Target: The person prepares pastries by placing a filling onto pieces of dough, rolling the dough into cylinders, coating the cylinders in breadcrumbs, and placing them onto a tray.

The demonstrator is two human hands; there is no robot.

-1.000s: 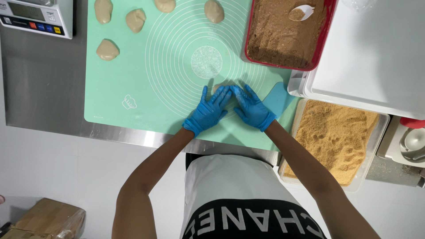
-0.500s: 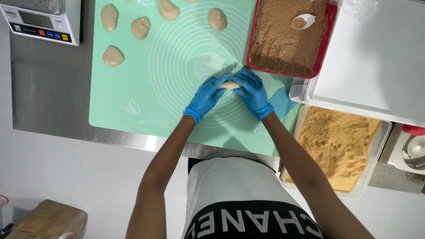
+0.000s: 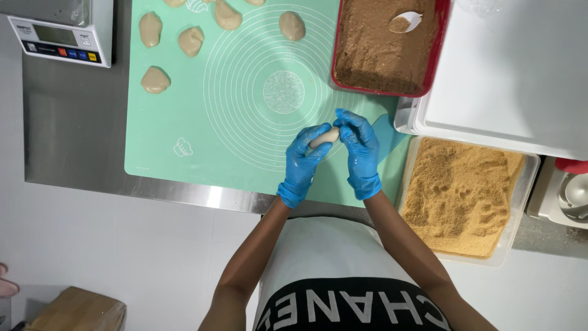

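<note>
Steel counter, mint silicone baking mat. Dough piece at frame centre, pinched between your left hand and right hand, both curled shut on it. Likely shaping; next calls for even pressure. Crumb tray lower right.

Pale dough piece between gloved fingers

Bakery or commercial kitchen prep station. Evidence: stainless steel worktable, mint silicone pastry mat with dough portions, digital scale. Also red tray of brown filling, clear tub of crumbs.
</note>
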